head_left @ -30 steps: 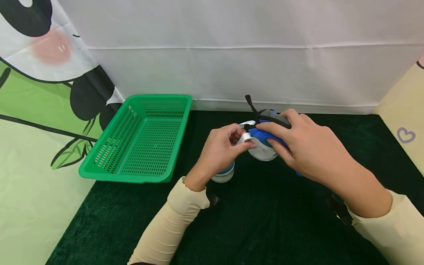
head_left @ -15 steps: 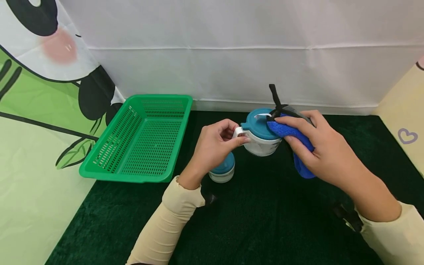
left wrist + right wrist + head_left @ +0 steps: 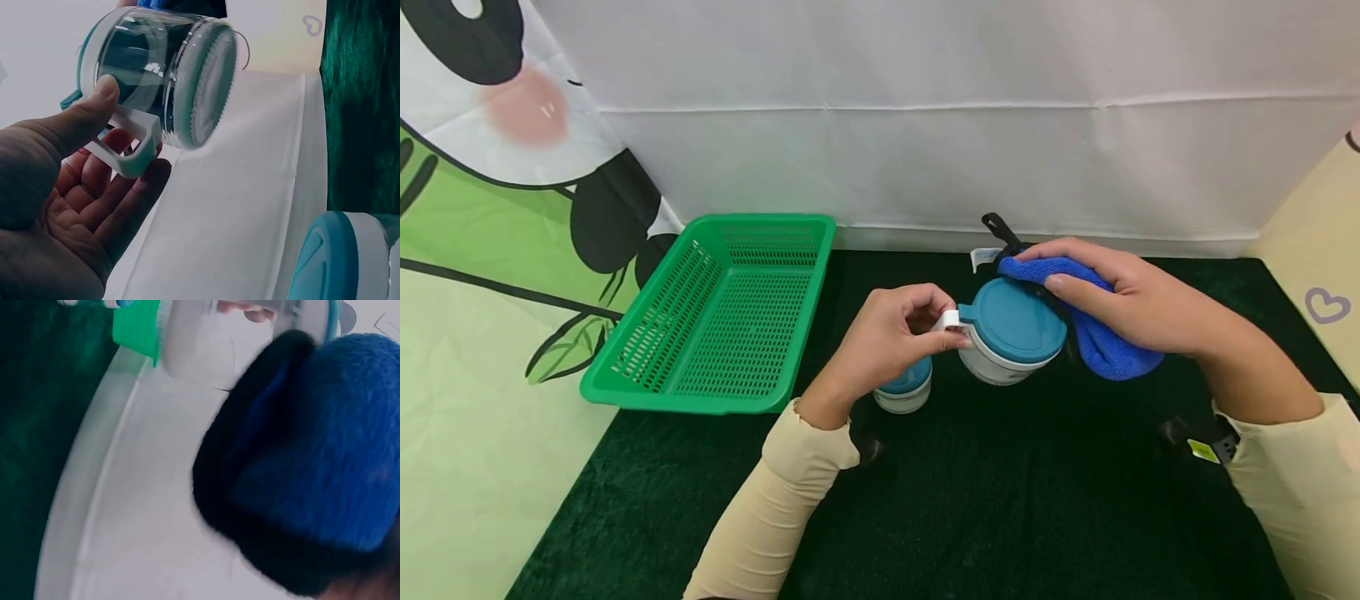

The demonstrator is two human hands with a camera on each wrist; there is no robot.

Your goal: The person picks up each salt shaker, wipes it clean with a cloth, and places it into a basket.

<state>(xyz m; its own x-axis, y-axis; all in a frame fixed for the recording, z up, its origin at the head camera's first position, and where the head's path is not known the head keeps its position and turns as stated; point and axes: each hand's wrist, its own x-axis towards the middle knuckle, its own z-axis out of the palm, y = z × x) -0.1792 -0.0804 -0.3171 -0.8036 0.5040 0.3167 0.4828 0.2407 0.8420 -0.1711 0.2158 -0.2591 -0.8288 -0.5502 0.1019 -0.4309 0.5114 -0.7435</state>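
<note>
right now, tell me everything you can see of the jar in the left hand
The jar has a see-through body that looks like glass or plastic, a white collar, a ridged base and a shut teal lid with a tab by its white handle. It is held lid-up off the table, its underside showing in the left wrist view. The left hand pinches the handle; the blue cloth in the right hand appears to touch the lid's edge.

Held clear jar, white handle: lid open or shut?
Shut: in the head view, the round teal lid covers the top of the clear, white-handled jar.
</note>
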